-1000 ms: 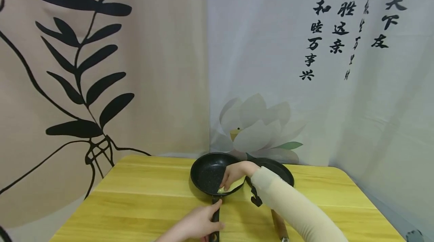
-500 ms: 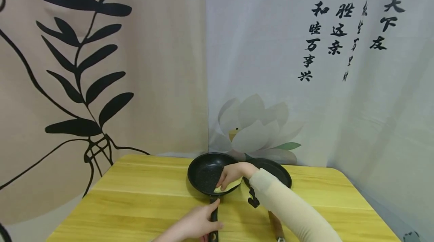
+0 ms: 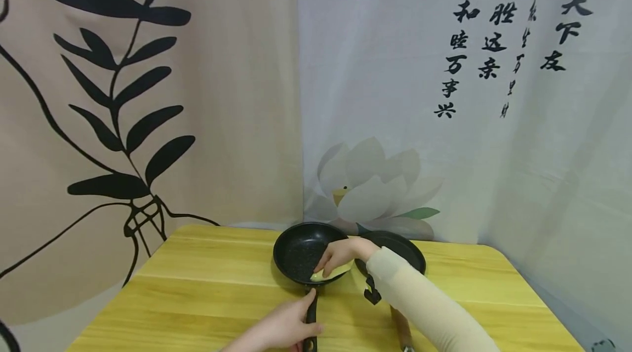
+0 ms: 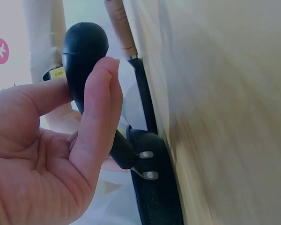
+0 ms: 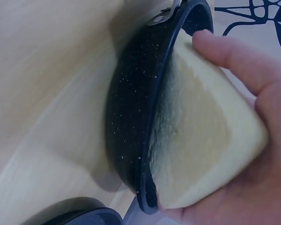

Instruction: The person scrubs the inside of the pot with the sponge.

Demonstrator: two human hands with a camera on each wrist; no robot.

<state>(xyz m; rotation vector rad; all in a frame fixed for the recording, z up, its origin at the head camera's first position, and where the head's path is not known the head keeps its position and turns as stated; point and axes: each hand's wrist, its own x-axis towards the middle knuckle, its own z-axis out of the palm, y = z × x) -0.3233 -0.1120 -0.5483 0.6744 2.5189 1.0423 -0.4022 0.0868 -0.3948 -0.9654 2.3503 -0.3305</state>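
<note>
A black speckled frying pan (image 3: 294, 253) stands on the wooden table, its black handle (image 3: 310, 314) pointing toward me. My left hand (image 3: 291, 322) grips that handle, with thumb and fingers on either side of it in the left wrist view. Inside the pan's near right side, my right hand (image 3: 342, 254) holds a pale yellow soft pad (image 5: 201, 136). Fingers and thumb pinch the pad by its edges, and it stands tilted against the rim. Whether the pad is sponge or bread I cannot tell. Its lower edge is hidden within the pan.
Close by on the right lies a second black pan (image 3: 405, 245) with a wooden handle (image 3: 402, 329), partly covered by my right sleeve (image 3: 429, 300). The yellow wooden table (image 3: 207, 275) reaches back to a printed curtain (image 3: 242, 94).
Both hands keep their hold on the handle and the pad. The head view has shifted slightly; the right hand and pad have barely moved within the pan.
</note>
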